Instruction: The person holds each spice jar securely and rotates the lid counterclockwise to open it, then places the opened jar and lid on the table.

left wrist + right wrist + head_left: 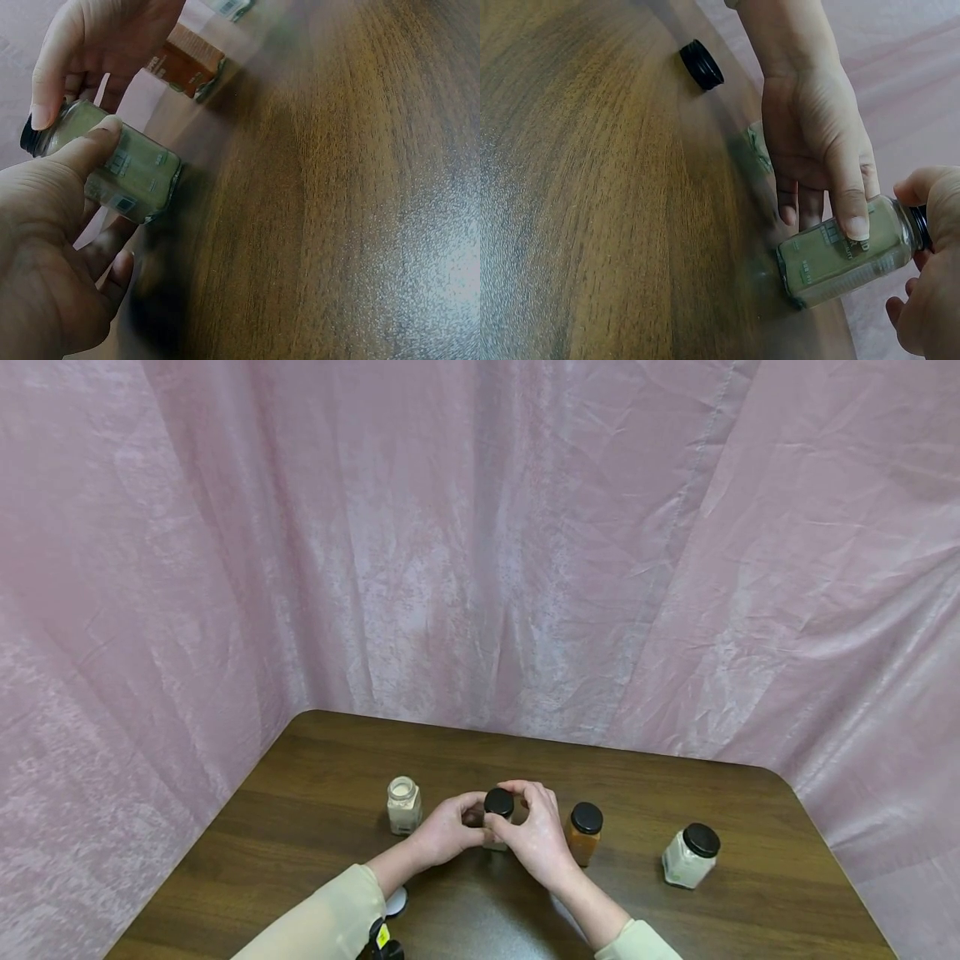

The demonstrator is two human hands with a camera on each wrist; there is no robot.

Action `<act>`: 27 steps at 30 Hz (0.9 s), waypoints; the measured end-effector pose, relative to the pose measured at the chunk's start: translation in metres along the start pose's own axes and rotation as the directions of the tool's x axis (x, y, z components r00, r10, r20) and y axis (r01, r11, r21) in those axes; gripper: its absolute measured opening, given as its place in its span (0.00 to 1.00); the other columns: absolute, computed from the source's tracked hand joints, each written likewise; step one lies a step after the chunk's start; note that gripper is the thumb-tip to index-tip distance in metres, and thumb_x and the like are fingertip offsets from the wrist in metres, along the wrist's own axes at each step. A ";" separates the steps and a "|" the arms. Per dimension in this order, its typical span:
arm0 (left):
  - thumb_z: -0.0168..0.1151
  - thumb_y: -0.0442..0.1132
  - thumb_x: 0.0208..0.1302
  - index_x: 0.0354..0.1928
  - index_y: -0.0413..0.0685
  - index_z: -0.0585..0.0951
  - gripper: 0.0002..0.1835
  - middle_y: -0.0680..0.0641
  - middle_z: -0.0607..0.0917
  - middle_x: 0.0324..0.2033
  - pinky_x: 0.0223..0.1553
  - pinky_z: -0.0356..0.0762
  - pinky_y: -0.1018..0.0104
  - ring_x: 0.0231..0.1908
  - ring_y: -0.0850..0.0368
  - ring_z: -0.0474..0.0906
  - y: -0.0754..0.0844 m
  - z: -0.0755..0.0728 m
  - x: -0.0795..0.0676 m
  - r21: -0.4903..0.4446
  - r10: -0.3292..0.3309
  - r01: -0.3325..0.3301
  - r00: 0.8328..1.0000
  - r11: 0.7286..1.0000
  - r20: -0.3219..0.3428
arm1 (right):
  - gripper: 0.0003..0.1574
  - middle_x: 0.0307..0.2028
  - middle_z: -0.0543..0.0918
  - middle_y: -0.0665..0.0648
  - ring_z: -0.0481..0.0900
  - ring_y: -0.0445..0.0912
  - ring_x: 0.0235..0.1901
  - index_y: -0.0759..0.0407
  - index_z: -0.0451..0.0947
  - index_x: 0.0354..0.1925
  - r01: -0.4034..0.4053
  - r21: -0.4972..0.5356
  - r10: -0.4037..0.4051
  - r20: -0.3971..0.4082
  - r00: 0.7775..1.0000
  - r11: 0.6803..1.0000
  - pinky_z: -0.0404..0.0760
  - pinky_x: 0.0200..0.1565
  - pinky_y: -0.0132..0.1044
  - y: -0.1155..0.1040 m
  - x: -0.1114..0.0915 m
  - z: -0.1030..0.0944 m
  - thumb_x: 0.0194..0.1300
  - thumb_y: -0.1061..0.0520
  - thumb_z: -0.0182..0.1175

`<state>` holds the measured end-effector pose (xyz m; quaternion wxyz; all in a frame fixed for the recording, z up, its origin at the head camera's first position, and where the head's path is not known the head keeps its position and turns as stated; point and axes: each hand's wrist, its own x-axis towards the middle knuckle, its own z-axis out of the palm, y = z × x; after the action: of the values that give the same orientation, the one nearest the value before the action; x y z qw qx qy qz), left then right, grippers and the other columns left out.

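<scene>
A square glass spice jar [124, 161] of greenish powder stands near the middle of the table, between both hands. My left hand [446, 832] holds its body, the thumb pressed on the labelled side. The fingers and thumb of my right hand [536, 835] grip the jar's black lid [498, 802], which sits on the neck. Left of the hands is an uncapped jar [404, 812] of pale powder. A loose black lid [703, 65] lies near my left forearm, its white inside facing up in the head view.
Just right of my right hand stands a black-capped jar [583, 843] of orange powder. Farther right is a black-capped jar [687, 863] with pale contents. The brown wooden table [637, 902] ends at a pink curtain [450, 568]. Something white shows partly beneath my right forearm.
</scene>
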<state>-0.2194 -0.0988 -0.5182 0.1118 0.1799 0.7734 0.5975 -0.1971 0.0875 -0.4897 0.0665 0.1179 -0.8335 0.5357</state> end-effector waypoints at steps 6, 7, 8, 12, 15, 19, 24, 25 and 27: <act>0.72 0.33 0.61 0.60 0.44 0.80 0.24 0.50 0.86 0.48 0.44 0.78 0.66 0.50 0.54 0.82 0.000 -0.001 0.000 -0.009 -0.003 0.003 1.000 1.000 0.004 | 0.28 0.53 0.79 0.48 0.67 0.48 0.57 0.50 0.80 0.56 0.009 -0.006 -0.009 0.001 1.000 1.000 0.68 0.57 0.51 0.000 0.000 0.001 0.57 0.53 0.75; 0.72 0.34 0.61 0.60 0.44 0.80 0.24 0.50 0.86 0.48 0.44 0.78 0.66 0.49 0.54 0.82 0.000 -0.001 0.000 -0.005 -0.004 0.004 1.000 1.000 0.003 | 0.28 0.53 0.79 0.48 0.67 0.48 0.57 0.50 0.80 0.56 0.010 -0.010 -0.010 -0.001 1.000 1.000 0.68 0.57 0.50 0.000 -0.001 0.001 0.57 0.53 0.75; 0.72 0.34 0.61 0.60 0.44 0.80 0.24 0.51 0.86 0.48 0.44 0.78 0.66 0.49 0.54 0.82 -0.001 -0.001 0.000 -0.001 -0.004 0.004 1.000 1.000 0.001 | 0.29 0.53 0.79 0.48 0.67 0.48 0.57 0.51 0.80 0.57 0.014 -0.014 -0.014 0.001 1.000 1.000 0.67 0.57 0.50 0.000 -0.001 0.001 0.57 0.53 0.75; 0.71 0.32 0.60 0.60 0.43 0.80 0.24 0.50 0.86 0.48 0.44 0.78 0.66 0.49 0.55 0.82 -0.002 0.000 0.000 0.006 0.007 -0.007 1.000 1.000 -0.003 | 0.28 0.53 0.79 0.47 0.67 0.47 0.58 0.49 0.80 0.57 0.036 -0.035 -0.036 -0.001 0.999 0.999 0.67 0.57 0.51 0.000 -0.001 0.002 0.57 0.54 0.73; 0.71 0.32 0.60 0.59 0.43 0.80 0.23 0.50 0.86 0.47 0.44 0.78 0.67 0.48 0.55 0.82 -0.002 0.000 0.000 0.010 0.012 -0.012 1.000 1.000 -0.002 | 0.29 0.54 0.80 0.46 0.67 0.47 0.59 0.46 0.80 0.58 0.045 -0.048 -0.045 -0.002 0.999 0.998 0.67 0.58 0.51 0.000 -0.001 0.002 0.58 0.55 0.72; 0.71 0.32 0.60 0.59 0.43 0.80 0.23 0.49 0.86 0.47 0.44 0.78 0.66 0.48 0.55 0.82 -0.003 0.000 0.001 0.022 0.012 -0.012 1.000 1.000 -0.002 | 0.29 0.55 0.79 0.46 0.67 0.48 0.59 0.44 0.80 0.59 0.046 -0.058 -0.046 0.004 0.999 0.997 0.68 0.58 0.52 0.000 -0.001 0.002 0.58 0.56 0.70; 0.70 0.32 0.60 0.60 0.43 0.80 0.24 0.50 0.86 0.48 0.45 0.78 0.65 0.49 0.55 0.81 -0.004 -0.001 0.001 0.046 0.005 -0.005 1.000 0.999 -0.005 | 0.31 0.57 0.78 0.47 0.66 0.48 0.61 0.46 0.79 0.61 0.039 -0.061 -0.038 0.018 0.999 0.997 0.68 0.58 0.53 -0.001 -0.001 0.001 0.58 0.57 0.68; 0.70 0.32 0.60 0.60 0.43 0.80 0.24 0.50 0.86 0.48 0.45 0.78 0.65 0.49 0.55 0.81 -0.003 -0.001 0.001 0.047 0.003 -0.003 1.000 0.999 -0.005 | 0.31 0.57 0.78 0.47 0.66 0.47 0.61 0.46 0.79 0.61 0.037 -0.062 -0.035 0.021 0.999 0.997 0.68 0.59 0.53 -0.001 -0.002 0.001 0.58 0.57 0.68; 0.70 0.32 0.60 0.61 0.43 0.79 0.25 0.50 0.86 0.49 0.45 0.78 0.65 0.50 0.54 0.82 -0.003 0.000 0.001 0.050 0.005 -0.004 1.000 0.999 -0.004 | 0.32 0.58 0.77 0.47 0.65 0.47 0.62 0.47 0.78 0.62 0.033 -0.063 -0.031 0.027 0.999 0.997 0.68 0.59 0.54 -0.002 -0.002 0.000 0.58 0.57 0.67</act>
<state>-0.2212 -0.0993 -0.5210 0.1043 0.1831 0.7880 0.5785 -0.1948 0.0867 -0.4887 0.0682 0.1359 -0.8489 0.5063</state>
